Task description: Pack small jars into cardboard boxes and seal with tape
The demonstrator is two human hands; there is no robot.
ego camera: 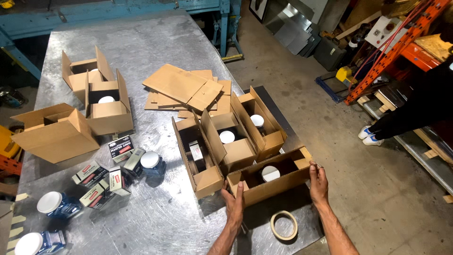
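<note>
**Head camera: two hands bracing an open cardboard box at the table's near edge**

Head view, looking down. The left hand (234, 204) lies flat, fingers straight, against the near left end of an open cardboard box (269, 182). The right hand (318, 182) is open too, palm pressed to the box's right end. Neither hand is closed around anything; together they press inward on the box.

This box sits near the front corner of a metal table (141, 42). Its long axis runs from lower left up to the right, mouth facing up, flaps raised. A white-lidded jar (271, 173) stands inside, so the box is probably weighted at the centre. Thin card walls likely flex; holding low at both short ends seems safest.

A tape roll (283, 225) lies just in front. Similar open boxes (236, 137) stand touching behind it.
</note>
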